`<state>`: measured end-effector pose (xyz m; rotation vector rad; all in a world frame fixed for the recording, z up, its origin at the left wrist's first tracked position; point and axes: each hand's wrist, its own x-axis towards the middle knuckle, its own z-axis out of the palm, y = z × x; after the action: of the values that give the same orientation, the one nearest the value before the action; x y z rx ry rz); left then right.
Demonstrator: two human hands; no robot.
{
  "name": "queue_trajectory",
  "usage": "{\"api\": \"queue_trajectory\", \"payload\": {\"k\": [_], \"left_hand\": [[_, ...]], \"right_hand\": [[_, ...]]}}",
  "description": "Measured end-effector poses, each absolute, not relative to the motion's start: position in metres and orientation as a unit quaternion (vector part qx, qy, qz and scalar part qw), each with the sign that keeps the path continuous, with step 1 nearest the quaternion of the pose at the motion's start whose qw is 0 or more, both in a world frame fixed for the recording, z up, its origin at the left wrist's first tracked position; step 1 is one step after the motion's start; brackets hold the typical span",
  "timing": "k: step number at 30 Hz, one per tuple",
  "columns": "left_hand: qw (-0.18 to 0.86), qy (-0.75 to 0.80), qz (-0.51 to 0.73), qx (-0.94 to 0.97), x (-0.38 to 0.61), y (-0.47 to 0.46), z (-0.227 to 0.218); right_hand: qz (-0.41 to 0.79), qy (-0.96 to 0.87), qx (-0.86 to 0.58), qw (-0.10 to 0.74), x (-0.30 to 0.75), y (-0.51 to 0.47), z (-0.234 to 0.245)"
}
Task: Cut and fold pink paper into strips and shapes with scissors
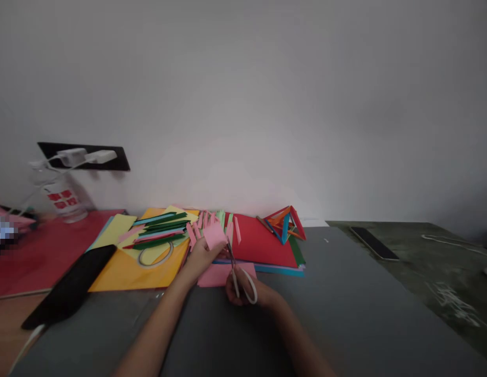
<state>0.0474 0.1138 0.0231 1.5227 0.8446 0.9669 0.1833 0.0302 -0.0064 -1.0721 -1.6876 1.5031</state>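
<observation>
My left hand (199,257) pinches a small pink paper piece (214,235) and holds it up above a larger pink sheet (218,274) that lies on the table. My right hand (243,290) is closed through the white handles of a pair of scissors (238,275). The blades point up toward the lower edge of the held pink piece. Several cut pink strips (200,222) lie fanned just behind the hands.
An orange sheet (129,272) carries green and yellow strips (161,230) and a tape ring (155,256). A red sheet (263,241) and a folded paper model (285,224) lie to the right. A black case (68,290), a jar (63,196) and a phone (374,243) are also here.
</observation>
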Motion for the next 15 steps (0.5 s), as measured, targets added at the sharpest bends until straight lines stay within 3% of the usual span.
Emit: {"api": "queue_trajectory", "payload": {"k": [15], "left_hand": [[0.502,0.355,0.402,0.678,0.0452,0.1184,0.018]], "right_hand": [[0.563,-0.643,-0.411,0.317,0.1833,0.0313,-0.0107]]}}
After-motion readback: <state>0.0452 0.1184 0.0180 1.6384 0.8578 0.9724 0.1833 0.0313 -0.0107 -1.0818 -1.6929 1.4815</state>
